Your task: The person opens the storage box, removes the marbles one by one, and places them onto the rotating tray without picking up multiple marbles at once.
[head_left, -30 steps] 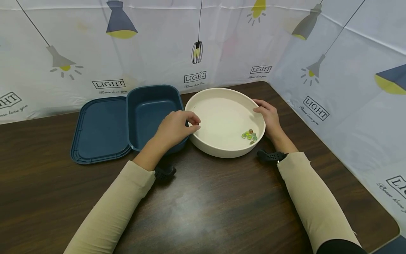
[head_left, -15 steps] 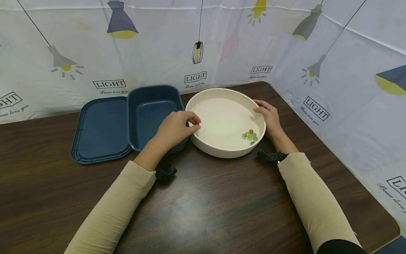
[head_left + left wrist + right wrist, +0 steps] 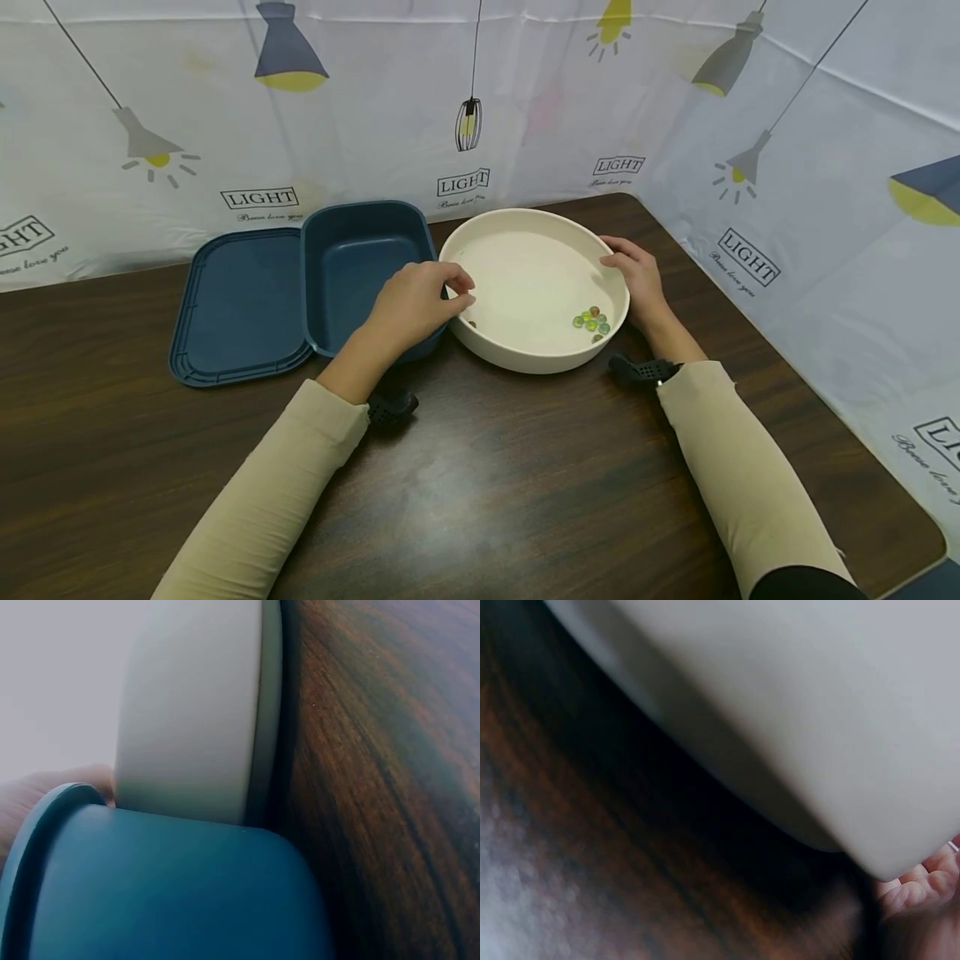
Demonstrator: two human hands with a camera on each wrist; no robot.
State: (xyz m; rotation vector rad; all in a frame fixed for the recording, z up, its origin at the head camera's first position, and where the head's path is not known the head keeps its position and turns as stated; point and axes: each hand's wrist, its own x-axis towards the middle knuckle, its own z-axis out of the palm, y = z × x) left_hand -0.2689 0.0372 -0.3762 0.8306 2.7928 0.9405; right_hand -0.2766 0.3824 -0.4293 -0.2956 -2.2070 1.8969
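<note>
A round cream bowl (image 3: pixel 525 267) stands on the table, with several green, yellow and brown glass marbles (image 3: pixel 592 321) gathered at its right front. My left hand (image 3: pixel 416 300) reaches over the bowl's left rim, with bent fingers and thumb just inside it and no marble showing between them. One brown marble (image 3: pixel 472 324) lies below the thumb, by the inner wall. My right hand (image 3: pixel 636 279) grips the right rim, thumb over the edge and fingers outside. In the right wrist view, curled fingers (image 3: pixel 919 889) show beside the bowl's wall (image 3: pixel 817 735).
A deep blue rectangular box (image 3: pixel 360 267) stands close against the bowl's left side, under my left forearm. Its flat blue lid (image 3: pixel 243 308) lies to the left. Behind the dark wood table (image 3: pixel 480 483) hangs a white cloth (image 3: pixel 360 125) printed with lamps.
A brown marble that showed between my left fingertips has dropped and lies lower, against the bowl's inner wall. Both hands and the bowl stay in place.
</note>
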